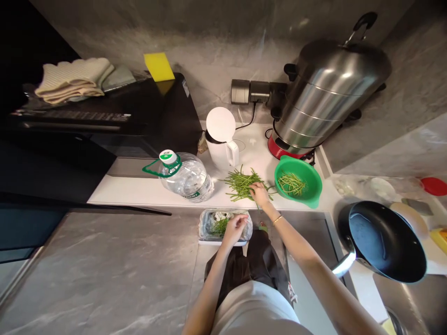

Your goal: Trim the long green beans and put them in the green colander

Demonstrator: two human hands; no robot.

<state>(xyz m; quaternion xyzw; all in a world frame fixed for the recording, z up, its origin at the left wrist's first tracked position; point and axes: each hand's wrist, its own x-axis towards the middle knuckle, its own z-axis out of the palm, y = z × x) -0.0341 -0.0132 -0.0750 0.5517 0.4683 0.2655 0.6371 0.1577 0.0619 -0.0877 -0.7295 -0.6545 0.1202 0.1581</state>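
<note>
A loose pile of thin green vegetable stems (240, 182) lies on the white counter. My right hand (260, 194), with a thin bracelet at the wrist, is at the pile's right end, its fingers closed on some stems. My left hand (236, 229) hovers over a lined waste bin (201, 229) below the counter edge; its fingers are pinched together, and anything between them is too small to make out. Green scraps (220, 226) and whitish matter lie in the bin. Right of the pile, a green colander (312, 184) holds short cut stems (292, 183).
A large water bottle (186, 177) and a white kettle (219, 153) with its lid raised stand left and behind. A tall steel steamer (324, 97) is at the back right. A black pan (387, 242) sits at right, its handle toward me. A black oven-like appliance (153, 107) stands left.
</note>
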